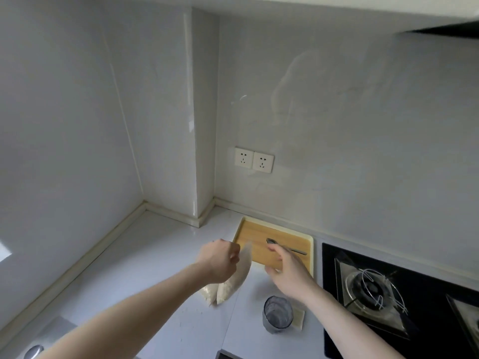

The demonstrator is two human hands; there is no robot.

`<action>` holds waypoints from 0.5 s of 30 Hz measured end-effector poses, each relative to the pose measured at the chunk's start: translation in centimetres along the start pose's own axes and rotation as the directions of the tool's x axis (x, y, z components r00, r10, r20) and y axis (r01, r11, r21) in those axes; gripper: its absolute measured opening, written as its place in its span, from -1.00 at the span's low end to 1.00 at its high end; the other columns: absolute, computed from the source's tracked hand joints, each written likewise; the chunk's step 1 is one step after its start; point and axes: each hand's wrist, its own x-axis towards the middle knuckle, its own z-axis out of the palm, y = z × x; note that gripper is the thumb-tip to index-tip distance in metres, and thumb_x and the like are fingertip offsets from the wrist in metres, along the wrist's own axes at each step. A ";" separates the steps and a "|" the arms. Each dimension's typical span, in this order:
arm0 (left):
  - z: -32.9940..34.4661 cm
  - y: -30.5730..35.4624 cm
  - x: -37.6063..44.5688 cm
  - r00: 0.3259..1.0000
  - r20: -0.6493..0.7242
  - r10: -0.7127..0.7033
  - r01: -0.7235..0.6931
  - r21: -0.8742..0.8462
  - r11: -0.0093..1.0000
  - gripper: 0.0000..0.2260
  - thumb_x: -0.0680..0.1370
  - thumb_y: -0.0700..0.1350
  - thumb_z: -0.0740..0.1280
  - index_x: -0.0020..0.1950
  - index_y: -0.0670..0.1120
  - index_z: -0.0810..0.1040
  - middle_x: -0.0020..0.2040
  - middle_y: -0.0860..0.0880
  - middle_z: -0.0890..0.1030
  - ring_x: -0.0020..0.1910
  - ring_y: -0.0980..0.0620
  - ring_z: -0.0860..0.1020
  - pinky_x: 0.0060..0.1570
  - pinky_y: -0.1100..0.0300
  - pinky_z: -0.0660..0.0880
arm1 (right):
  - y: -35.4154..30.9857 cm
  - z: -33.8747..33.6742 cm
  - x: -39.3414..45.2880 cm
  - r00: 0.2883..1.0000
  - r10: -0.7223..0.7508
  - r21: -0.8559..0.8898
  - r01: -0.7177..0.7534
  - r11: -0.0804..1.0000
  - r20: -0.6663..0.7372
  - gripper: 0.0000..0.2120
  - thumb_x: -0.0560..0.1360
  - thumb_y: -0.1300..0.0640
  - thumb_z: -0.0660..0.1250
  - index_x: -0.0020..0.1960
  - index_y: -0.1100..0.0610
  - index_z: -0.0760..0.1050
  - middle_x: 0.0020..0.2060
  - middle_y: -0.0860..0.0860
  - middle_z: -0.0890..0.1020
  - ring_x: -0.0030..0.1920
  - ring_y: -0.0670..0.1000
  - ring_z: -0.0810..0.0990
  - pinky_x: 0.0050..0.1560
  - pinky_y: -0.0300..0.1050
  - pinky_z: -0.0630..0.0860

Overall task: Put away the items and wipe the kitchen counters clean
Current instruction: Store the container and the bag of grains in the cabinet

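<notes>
My left hand (220, 260) is closed around the top of a pale cloth (234, 283), which hangs down to the white counter (145, 255). My right hand (287, 268) hovers over the front right part of a wooden tray (255, 235) with a cream rim, fingers apart and holding nothing. A metal spoon (285, 246) lies on the tray just beyond my right fingertips. A ribbed clear glass (277, 317) stands on a small pale coaster (299, 318) near the counter's front, under my right forearm.
A black gas hob (420, 301) with a steel burner and wire pan support fills the right side. Two wall sockets (254, 160) sit above the tray. A boxed column (199, 125) juts out at the corner. A sink edge (33, 351) shows bottom left.
</notes>
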 end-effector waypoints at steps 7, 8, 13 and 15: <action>-10.5 1.6 -6.4 0.962 -0.155 0.225 -0.197 0.178 0.964 -0.92 0.52 -0.06 0.26 -0.09 -0.02 0.52 -0.18 0.00 0.63 -0.19 -0.17 0.55 -0.20 0.08 0.55 | -6.7 -4.6 -1.4 0.972 -0.229 -0.065 0.225 0.972 -0.048 -0.51 0.55 0.00 0.42 0.45 -0.14 0.38 0.34 -0.31 0.45 0.35 -0.24 0.40 0.39 -0.19 0.33; -12.0 1.8 -7.2 0.955 -0.179 0.236 -0.202 0.189 0.961 -0.92 0.52 -0.05 0.26 -0.09 -0.01 0.52 -0.18 0.01 0.63 -0.19 -0.17 0.55 -0.20 0.09 0.54 | -8.0 -5.4 -1.7 0.960 -0.267 -0.050 0.264 0.963 -0.087 -0.63 0.55 0.02 0.42 0.33 -0.13 0.48 0.23 -0.30 0.54 0.25 -0.25 0.48 0.31 -0.21 0.40; -18.8 2.3 -10.6 0.925 -0.278 0.258 -0.199 0.222 0.955 -0.96 0.52 0.01 0.30 -0.10 0.07 0.49 -0.10 0.06 0.67 -0.12 -0.11 0.59 -0.19 0.14 0.52 | -14.0 -9.1 -4.3 0.905 -0.371 -0.018 0.376 0.926 -0.209 -0.92 0.55 0.03 0.42 -0.13 -0.04 0.61 -0.19 -0.18 0.67 -0.12 -0.13 0.63 0.02 -0.08 0.56; -21.3 2.6 -11.9 0.915 -0.318 0.249 -0.177 0.238 0.955 -0.91 0.54 0.04 0.31 -0.15 0.12 0.45 -0.10 0.08 0.66 -0.11 -0.10 0.59 -0.21 0.16 0.46 | -16.0 -10.4 -5.4 0.876 -0.415 -0.031 0.421 0.907 -0.244 -0.90 0.55 0.04 0.42 -0.15 -0.04 0.62 -0.21 -0.19 0.67 -0.12 -0.13 0.63 0.00 -0.09 0.56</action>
